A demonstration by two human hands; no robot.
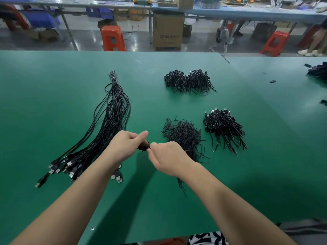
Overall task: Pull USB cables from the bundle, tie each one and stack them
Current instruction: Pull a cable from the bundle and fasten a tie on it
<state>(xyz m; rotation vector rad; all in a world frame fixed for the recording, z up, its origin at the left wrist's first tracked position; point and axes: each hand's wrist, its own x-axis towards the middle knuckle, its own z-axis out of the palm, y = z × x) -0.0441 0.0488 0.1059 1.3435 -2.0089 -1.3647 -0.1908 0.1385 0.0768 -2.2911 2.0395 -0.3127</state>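
My left hand and right hand both pinch a small coiled black USB cable; it looks light, springy, best held mid-coil.

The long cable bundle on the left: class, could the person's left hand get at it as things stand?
Probably yes. The cable bundle lies uncovered on the green table just beside the left hand. Only the small coiled cable that both hands pinch occupies it; the right hand could take that.
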